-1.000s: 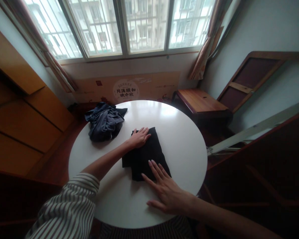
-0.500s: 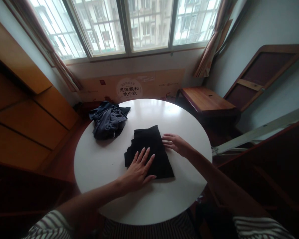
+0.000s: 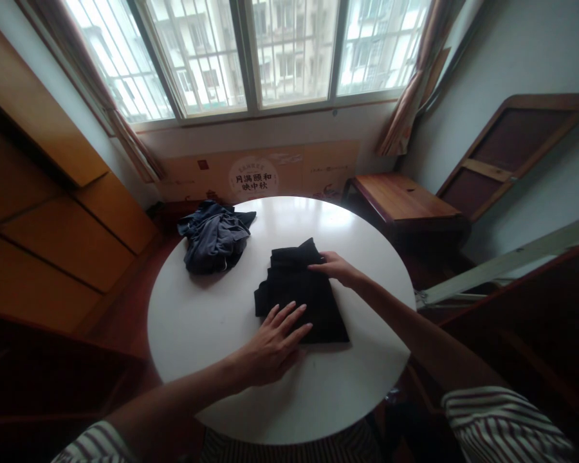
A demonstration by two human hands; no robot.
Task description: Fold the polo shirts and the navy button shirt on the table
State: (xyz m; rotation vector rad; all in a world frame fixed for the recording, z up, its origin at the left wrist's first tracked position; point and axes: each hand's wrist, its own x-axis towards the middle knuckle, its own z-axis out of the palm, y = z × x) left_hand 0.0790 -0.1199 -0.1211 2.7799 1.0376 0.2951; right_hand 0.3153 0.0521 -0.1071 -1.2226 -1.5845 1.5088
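A folded black garment [image 3: 302, 289] lies on the white round table, its left side stepped where the layers end. My left hand [image 3: 275, 341] rests on its near left part with the fingers spread over the cloth; the thumb is partly hidden below the hand. At the upper right edge, my right hand [image 3: 336, 267] grips the cloth, with some fingers out of sight under or behind the fold. The far right corner of the garment stands slightly raised beside that hand.
A crumpled heap of dark clothes [image 3: 215, 238] sits at the far left of the round table [image 3: 197, 354]. Beyond the table are a small wooden table [image 3: 405, 196], a printed board [image 3: 289, 167] and a barred window. Wooden cabinets [image 3: 72, 238] stand at the left.
My right hand has moved from beside the garment onto its right edge and taken hold. The garment's far edge has shifted and lifted a little. My left hand stays on the cloth.
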